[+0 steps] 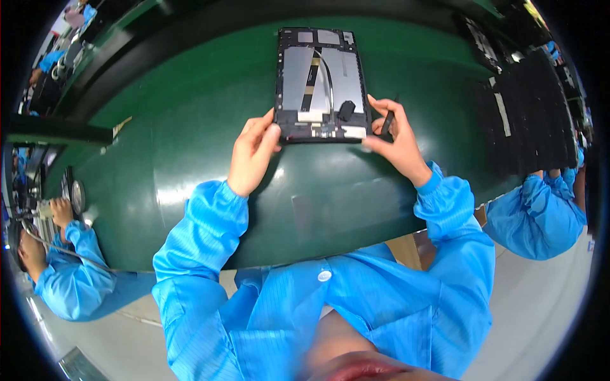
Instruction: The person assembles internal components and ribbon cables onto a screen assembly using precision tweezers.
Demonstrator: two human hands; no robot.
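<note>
Both hands (254, 149) (394, 136) grip opened tablet (321, 76) on green belt (190, 127).

I see the open tablet (322, 84) lying flat on green belt, back off, silver battery and cable exposed.

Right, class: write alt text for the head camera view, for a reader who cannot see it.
A person in a blue smock holds the near edge of an opened black tablet with silver inner panels on a green mat-covered bench, left hand at its left corner and right hand at its right, pinching a small dark tool. Blue-sleeved co-workers sit either side.
</note>
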